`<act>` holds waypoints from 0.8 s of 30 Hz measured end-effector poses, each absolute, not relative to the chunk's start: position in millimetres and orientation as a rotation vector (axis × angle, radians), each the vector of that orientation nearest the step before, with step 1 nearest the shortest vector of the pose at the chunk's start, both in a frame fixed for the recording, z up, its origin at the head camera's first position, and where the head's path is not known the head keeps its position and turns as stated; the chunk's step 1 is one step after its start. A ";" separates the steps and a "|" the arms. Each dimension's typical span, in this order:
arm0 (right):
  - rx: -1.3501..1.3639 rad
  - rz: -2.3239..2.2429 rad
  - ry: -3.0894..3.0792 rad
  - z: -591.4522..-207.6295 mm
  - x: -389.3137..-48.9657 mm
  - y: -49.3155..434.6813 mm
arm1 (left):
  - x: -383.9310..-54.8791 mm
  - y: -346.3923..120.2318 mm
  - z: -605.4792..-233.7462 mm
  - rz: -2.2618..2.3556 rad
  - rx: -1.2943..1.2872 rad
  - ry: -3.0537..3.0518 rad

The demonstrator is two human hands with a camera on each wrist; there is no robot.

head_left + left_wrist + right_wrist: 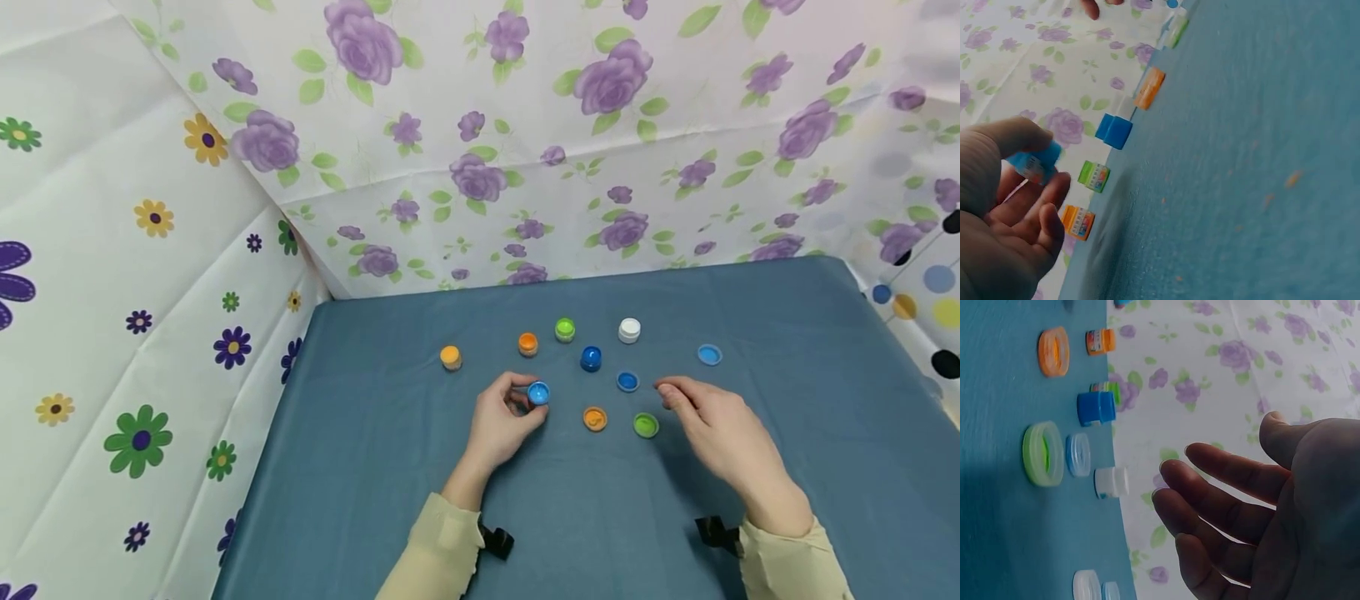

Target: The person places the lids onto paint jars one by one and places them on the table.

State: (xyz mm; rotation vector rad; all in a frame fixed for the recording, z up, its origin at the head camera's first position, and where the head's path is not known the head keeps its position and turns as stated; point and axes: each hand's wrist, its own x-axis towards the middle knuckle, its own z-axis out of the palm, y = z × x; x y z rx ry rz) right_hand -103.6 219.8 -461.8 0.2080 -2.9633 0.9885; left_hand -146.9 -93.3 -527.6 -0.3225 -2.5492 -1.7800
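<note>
Thumb and fingers of my left hand [501,421] hold a small light blue paint pot [538,393], its top uncovered with blue paint showing. In the left wrist view the pot [1036,162] is pinched under the thumb, label outward. To the right, my right hand [723,433] holds nothing; its fingers [1222,500] bend loosely in the right wrist view. Nearest to it lie a green lid [646,425], a blue lid [627,382] and a light blue lid [709,354]. An orange lid [595,418] lies between the hands.
Behind the hands stand a yellow-orange pot [451,358], an orange pot [528,345], a green pot [565,330], a dark blue pot [591,359] and a white pot [629,331]. A blue cloth [360,483] covers the table. Flowered sheets [480,217] hang behind and at the left.
</note>
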 end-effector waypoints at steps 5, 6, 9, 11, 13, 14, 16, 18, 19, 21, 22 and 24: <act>0.197 0.965 -2.982 -464.2 -106.7 230.5 | -136.7 -95.4 -524.4 -1.902 -0.380 -2.423; 0.196 0.962 -2.987 -464.6 -108.0 233.2 | -134.8 -95.6 -524.7 -1.926 -0.389 -2.398; 0.186 0.959 -2.995 -466.1 -113.3 242.4 | -129.8 -96.0 -525.5 -1.983 -0.421 -2.326; 0.172 0.966 -3.001 -467.2 -116.6 250.0 | -128.1 -96.5 -526.7 -2.013 -0.453 -2.280; 0.145 0.981 -3.011 -468.7 -120.2 258.6 | -127.4 -97.3 -527.8 -2.046 -0.493 -2.234; 0.130 0.990 -3.021 -469.6 -122.1 263.1 | -127.4 -97.9 -528.4 -2.064 -0.512 -2.210; 0.104 0.995 -3.042 -471.9 -127.0 272.9 | -127.8 -99.3 -529.7 -2.101 -0.538 -2.166; 0.072 0.989 -3.068 -474.0 -133.2 283.2 | -128.1 -101.1 -531.7 -2.137 -0.555 -2.128; 0.056 0.978 -3.078 -475.1 -136.7 288.3 | -128.4 -102.0 -532.7 -2.152 -0.557 -2.114; 0.027 0.943 -3.085 -477.8 -144.2 297.6 | -128.7 -103.9 -534.3 -2.167 -0.558 -2.093; 0.011 0.929 -3.089 -479.1 -148.0 301.8 | -129.0 -104.7 -535.0 -2.173 -0.554 -2.085; -0.011 0.903 -3.092 -482.4 -155.9 308.6 | -129.5 -106.2 -535.5 -2.181 -0.542 -2.073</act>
